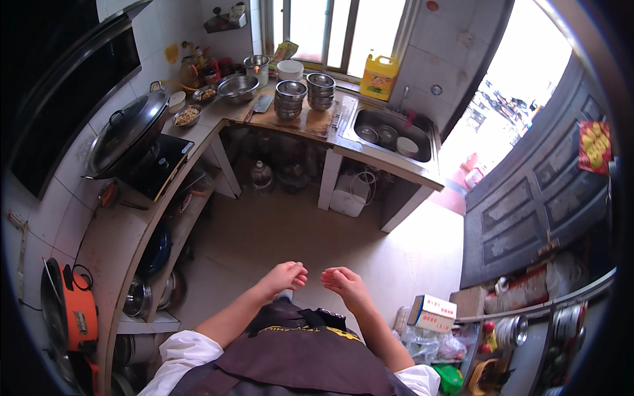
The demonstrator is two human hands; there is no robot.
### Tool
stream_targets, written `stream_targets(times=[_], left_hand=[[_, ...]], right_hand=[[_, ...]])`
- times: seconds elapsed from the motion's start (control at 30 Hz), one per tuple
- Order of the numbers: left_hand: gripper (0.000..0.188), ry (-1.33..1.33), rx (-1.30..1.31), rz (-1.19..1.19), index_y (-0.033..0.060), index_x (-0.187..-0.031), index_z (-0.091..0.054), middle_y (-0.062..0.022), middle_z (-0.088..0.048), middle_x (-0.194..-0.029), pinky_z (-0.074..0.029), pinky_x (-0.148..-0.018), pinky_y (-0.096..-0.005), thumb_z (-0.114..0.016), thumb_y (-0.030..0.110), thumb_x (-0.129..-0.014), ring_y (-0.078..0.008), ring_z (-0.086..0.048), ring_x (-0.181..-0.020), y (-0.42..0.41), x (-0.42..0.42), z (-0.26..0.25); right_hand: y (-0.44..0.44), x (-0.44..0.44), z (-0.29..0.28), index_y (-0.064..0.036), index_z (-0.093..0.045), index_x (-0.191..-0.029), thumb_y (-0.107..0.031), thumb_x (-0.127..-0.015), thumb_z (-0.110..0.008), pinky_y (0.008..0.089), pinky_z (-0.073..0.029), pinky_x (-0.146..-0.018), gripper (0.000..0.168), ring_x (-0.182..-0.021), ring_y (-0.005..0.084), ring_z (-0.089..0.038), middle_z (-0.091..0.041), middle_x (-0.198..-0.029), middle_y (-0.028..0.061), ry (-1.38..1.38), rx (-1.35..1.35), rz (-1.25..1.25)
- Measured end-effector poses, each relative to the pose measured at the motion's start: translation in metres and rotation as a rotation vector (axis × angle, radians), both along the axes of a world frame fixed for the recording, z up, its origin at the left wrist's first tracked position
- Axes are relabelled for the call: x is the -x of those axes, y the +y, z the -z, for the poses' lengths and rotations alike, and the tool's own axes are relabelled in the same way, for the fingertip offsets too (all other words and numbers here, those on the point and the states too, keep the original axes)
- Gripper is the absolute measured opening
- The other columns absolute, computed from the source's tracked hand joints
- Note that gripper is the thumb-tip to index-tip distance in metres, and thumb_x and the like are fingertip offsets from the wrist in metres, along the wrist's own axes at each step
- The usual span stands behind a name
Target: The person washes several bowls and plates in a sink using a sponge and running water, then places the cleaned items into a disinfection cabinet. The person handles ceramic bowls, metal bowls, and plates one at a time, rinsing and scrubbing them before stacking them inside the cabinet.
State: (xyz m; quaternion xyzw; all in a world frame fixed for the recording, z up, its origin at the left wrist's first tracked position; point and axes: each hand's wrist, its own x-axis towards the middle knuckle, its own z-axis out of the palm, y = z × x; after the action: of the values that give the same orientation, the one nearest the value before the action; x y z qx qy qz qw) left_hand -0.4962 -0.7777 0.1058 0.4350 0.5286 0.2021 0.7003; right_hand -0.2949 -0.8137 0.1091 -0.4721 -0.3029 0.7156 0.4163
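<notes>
My left hand (287, 277) and my right hand (344, 283) are raised in front of my dark apron (302, 354), a small gap between them. Both are empty, with fingers slightly curled, above the tiled floor. On the counter beyond, two stacks of metal bowls (290, 99) stand on a wooden board (307, 121), with a cleaver (262, 104) to their left. The sink (394, 133) at the right holds metal bowls and a white bowl (407, 147). A large lidded wok (131, 131) sits on the stove at the left.
A yellow oil jug (379, 77) stands by the window. An orange electric pan (79, 307) leans at the lower left. Shelves with pots run under the left counter. A dark door (525, 208) stands ajar at the right, above a white box (432, 313) and plastic bags (450, 346).
</notes>
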Motion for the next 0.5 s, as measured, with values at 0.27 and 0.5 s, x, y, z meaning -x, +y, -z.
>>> stream_targets(times=[0.27, 0.5], left_hand=[[0.039, -0.128, 0.095, -0.294, 0.0045, -0.096, -0.053, -0.0042, -0.056, -0.085, -0.046, -0.065, -0.0249, -0.034, 0.038, -0.092, -0.0112, -0.055, -0.075, 0.171, 0.055, 0.032], [0.043, -0.231, 0.105, -0.408, 0.0047, -0.096, -0.053, -0.0069, -0.058, -0.089, -0.045, -0.07, -0.0292, -0.032, 0.042, -0.092, -0.0149, -0.056, -0.08, 0.327, 0.079, 0.038]], right_hand=[[0.172, 0.027, 0.002, 0.0, -0.052, -0.104, -0.022, -0.09, -0.043, 0.0276, -0.046, -0.079, 0.027, -0.092, 0.0177, -0.057, -0.057, -0.101, 0.0111, -0.059, 0.071, -0.062], [0.306, 0.033, -0.007, 0.0, -0.049, -0.106, -0.024, -0.091, -0.043, 0.0313, -0.047, -0.08, 0.029, -0.094, 0.0214, -0.056, -0.055, -0.103, 0.0139, 0.014, 0.071, -0.008]])
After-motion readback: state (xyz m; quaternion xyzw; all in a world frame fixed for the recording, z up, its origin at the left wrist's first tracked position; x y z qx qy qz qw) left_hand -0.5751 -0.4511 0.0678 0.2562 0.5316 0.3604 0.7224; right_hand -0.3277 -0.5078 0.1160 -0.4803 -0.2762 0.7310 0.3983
